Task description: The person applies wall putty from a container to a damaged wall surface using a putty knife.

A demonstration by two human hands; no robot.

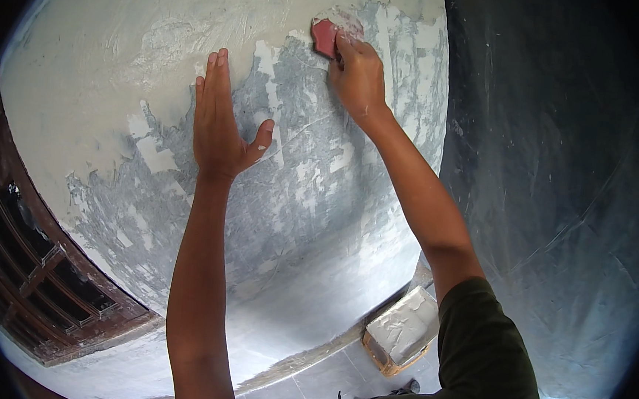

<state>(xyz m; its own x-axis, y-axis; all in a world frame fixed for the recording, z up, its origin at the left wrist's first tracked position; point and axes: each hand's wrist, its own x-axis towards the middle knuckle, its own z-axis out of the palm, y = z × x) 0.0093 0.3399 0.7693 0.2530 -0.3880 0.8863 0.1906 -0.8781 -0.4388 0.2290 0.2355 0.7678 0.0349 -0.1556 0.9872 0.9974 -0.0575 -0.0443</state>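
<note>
The wall (pixel 290 197) in front of me is grey and patchy, with scattered pale flakes and streaks. A cream-coloured layer of putty (pixel 123 45) covers its upper left part, ending in a ragged edge. Near the top of the wall my right hand (pixel 359 76) grips a red putty scraper (pixel 322 38). Whitish putty coats the scraper's upper side, which lies against the wall. To the left and lower, my left hand (pixel 220 129) rests against the wall with its fingers pointing up and thumb spread, holding nothing. A pale smear marks its thumb.
A dark wooden frame with bars (pixel 48 269) is set in the wall at lower left. Below, a box (pixel 403 324) with a pale, putty-smeared top stands on the tiled floor (pixel 306 384) by the wall's foot. A dark sheet (pixel 556 201) hangs along the right.
</note>
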